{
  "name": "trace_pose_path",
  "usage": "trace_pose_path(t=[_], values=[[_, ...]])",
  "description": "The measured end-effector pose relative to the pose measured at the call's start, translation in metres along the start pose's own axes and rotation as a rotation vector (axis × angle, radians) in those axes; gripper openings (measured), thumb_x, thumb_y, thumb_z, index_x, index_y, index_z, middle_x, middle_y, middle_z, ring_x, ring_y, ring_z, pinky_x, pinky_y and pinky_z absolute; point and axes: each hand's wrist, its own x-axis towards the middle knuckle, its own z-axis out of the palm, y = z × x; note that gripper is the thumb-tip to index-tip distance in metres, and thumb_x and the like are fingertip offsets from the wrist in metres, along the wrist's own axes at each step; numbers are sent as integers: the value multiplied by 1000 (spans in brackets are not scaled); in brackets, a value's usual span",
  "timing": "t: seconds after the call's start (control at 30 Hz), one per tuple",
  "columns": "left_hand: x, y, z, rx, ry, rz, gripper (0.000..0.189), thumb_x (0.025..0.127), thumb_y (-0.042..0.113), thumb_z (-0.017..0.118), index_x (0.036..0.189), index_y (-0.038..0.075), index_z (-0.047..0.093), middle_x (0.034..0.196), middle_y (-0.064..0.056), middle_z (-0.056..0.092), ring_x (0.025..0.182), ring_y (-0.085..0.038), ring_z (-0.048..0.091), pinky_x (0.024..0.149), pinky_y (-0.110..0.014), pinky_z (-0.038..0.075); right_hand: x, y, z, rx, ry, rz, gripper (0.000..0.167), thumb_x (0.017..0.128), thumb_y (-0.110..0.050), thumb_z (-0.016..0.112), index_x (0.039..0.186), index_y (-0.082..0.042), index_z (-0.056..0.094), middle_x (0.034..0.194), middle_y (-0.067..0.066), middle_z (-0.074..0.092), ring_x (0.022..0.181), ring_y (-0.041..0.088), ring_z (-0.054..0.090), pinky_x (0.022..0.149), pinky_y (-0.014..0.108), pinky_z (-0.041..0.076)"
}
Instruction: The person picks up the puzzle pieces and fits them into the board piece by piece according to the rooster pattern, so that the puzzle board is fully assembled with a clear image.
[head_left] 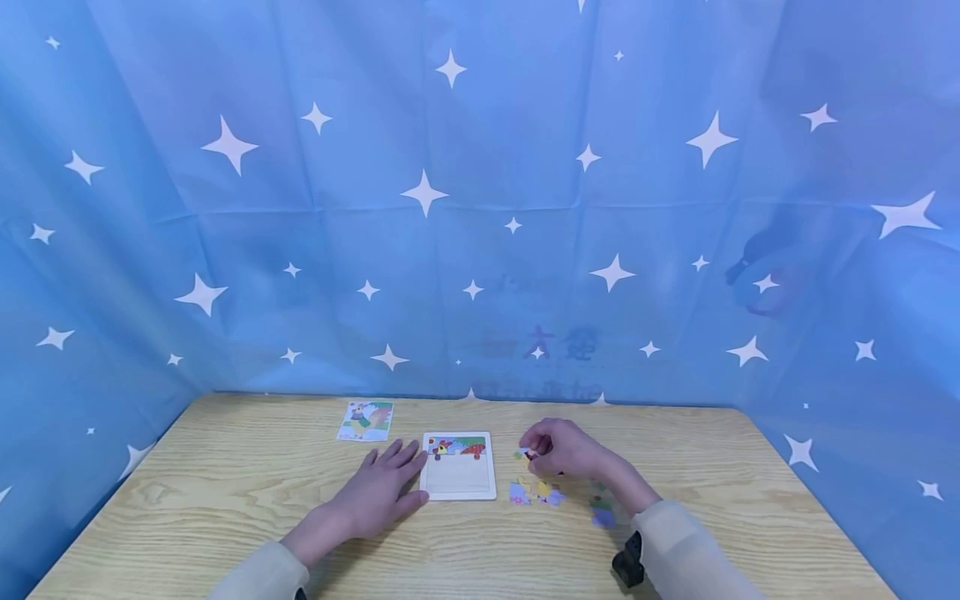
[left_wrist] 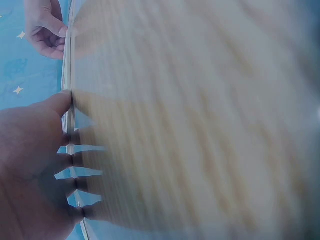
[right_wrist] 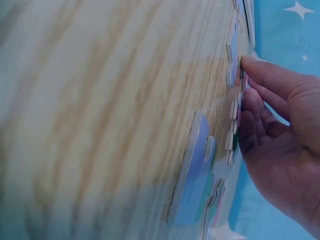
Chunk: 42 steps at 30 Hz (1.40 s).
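Note:
A white-framed jigsaw board (head_left: 459,482) lies on the table with a strip of coloured pieces along its top; its lower part shows bare. My left hand (head_left: 377,493) rests flat beside it, fingers spread, fingertips and thumb at the board's left edge. To the right of the board my right hand (head_left: 567,451) pinches a small puzzle piece (head_left: 531,454) between thumb and fingers, low over the table. Fingers hide most of that piece. Loose puzzle pieces (head_left: 536,492) lie just below this hand, and in the right wrist view a blue puzzle piece (right_wrist: 189,172) stands out nearest the camera.
A picture card (head_left: 366,422) lies at the back left of the wooden table (head_left: 480,550). More pieces (head_left: 602,511) lie under the right forearm. A blue curtain with white stars (head_left: 480,250) hangs behind and at both sides.

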Motion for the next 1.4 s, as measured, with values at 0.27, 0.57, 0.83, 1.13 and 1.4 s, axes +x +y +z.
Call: trace_pose_path(t=[0.27, 0.57, 0.83, 1.13, 1.4], values=[[-1, 1, -1, -4, -2, -1, 65, 106, 40, 57, 152, -4, 45, 160, -26, 35, 148, -50, 25, 112, -74, 20, 0, -2, 1, -21, 16, 28, 23, 89, -5, 80, 108, -2, 69, 98, 6, 61, 87, 19, 55, 75, 34, 49], [-2, 2, -2, -9, -1, -1, 64, 106, 39, 56, 152, -4, 45, 160, -26, 35, 148, -50, 25, 112, -74, 20, 3, 1, 2, -41, 26, 63, 22, 88, -7, 81, 104, -4, 67, 96, 5, 59, 85, 20, 52, 73, 34, 48], [-2, 2, -3, -9, -5, -1, 64, 106, 39, 56, 152, -5, 44, 160, -26, 34, 149, -50, 24, 112, -74, 19, 4, 1, 1, -40, 21, 64, 22, 88, -7, 81, 106, -5, 68, 98, 5, 59, 87, 20, 53, 76, 37, 48], [-2, 1, -2, 1, -4, -4, 64, 106, 39, 56, 152, -4, 45, 160, -26, 34, 149, -50, 25, 112, -74, 20, 5, -3, 0, -71, -1, 85, 20, 88, -6, 81, 102, -5, 66, 93, 5, 57, 81, 20, 51, 71, 36, 46], [-1, 2, -1, 3, -6, -3, 64, 106, 39, 57, 152, -5, 45, 160, -26, 35, 148, -50, 25, 112, -74, 20, 6, -6, -3, -46, -17, 130, 21, 87, -7, 82, 96, -5, 64, 84, 5, 58, 67, 17, 48, 61, 32, 43]])
